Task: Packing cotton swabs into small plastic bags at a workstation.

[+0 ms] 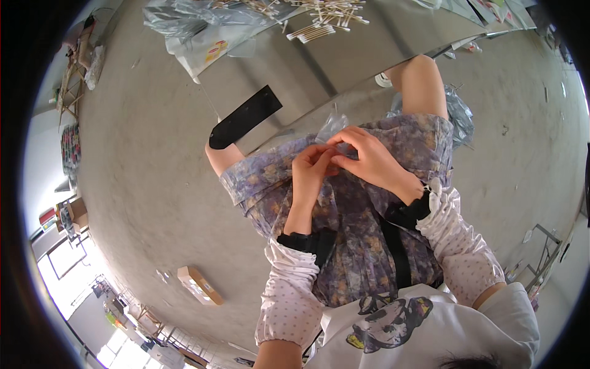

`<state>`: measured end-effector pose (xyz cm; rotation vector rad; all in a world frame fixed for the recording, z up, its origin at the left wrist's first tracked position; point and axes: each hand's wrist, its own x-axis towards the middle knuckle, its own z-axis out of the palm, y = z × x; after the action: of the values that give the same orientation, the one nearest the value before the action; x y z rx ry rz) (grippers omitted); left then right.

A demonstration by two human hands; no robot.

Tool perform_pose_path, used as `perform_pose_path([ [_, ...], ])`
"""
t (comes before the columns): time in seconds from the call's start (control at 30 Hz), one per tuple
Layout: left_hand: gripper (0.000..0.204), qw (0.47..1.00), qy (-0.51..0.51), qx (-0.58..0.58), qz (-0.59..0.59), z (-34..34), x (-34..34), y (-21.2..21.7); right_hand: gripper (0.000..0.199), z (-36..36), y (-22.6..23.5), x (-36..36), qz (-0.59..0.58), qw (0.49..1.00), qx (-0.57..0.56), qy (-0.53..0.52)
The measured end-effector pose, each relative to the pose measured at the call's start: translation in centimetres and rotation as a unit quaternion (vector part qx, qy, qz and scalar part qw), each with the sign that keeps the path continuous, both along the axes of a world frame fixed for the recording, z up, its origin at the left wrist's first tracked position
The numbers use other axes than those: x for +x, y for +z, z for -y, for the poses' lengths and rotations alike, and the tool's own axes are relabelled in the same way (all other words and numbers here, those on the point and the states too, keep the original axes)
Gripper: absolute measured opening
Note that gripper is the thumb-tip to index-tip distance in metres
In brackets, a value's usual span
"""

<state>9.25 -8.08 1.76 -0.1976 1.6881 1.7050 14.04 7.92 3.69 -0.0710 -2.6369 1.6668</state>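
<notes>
Above my lap, both hands meet with fingertips pinched together around a small clear plastic bag [334, 125]. The bag sticks out beyond the fingers, toward the table. My left hand [308, 171] is closed on its near edge. Beside it, my right hand [371, 161] curls over from the right, thumb and fingers pressed together at the same spot. Whatever lies inside the pinch is hidden by the fingers. On the metal table in front is a loose heap of cotton swabs [316, 31], their stems crossing in many directions.
Crumpled clear plastic [175, 24] lies at the left of the metal table [276, 64]. A black flat piece [246, 118] juts out at its near corner by my left knee. A grey plastic bag [459, 117] is beside my right leg. An open carton [200, 286] sits on the floor.
</notes>
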Motion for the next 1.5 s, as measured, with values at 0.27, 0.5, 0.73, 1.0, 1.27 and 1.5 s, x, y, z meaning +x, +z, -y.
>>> perform_pose_path([
  [0.27, 0.015, 0.998, -0.010, -0.050, -0.029, 0.6, -0.8, -1.1, 0.022, -0.7, -4.0, -1.6, 0.183, 0.942, -0.278, 0.050],
  [0.5, 0.019, 0.997, 0.002, -0.046, -0.064, -0.1, -1.1, -1.6, 0.014, -1.5, -4.6, -2.1, 0.199, 0.940, -0.275, 0.019],
  [0.73, 0.020, 0.990, -0.024, -0.051, -0.129, -0.3, -1.1, -1.5, 0.013, -1.4, -5.7, -2.5, 0.177, 0.926, -0.335, -0.001],
  [1.0, 0.016, 0.988, -0.029, -0.094, -0.115, 0.2, -0.8, -2.0, 0.012, -0.8, -5.8, -2.0, 0.148, 0.968, -0.202, 0.024],
  [1.27, 0.016, 0.988, -0.024, -0.095, -0.119, 0.7, -0.3, -2.0, 0.014, -0.4, -5.6, -2.1, 0.146, 0.971, -0.184, 0.048],
  [1.5, 0.023, 0.930, -0.094, -0.202, -0.294, -0.1, -0.7, -0.4, 0.013, -1.4, -6.8, -2.4, 0.139, 0.951, -0.275, -0.035],
])
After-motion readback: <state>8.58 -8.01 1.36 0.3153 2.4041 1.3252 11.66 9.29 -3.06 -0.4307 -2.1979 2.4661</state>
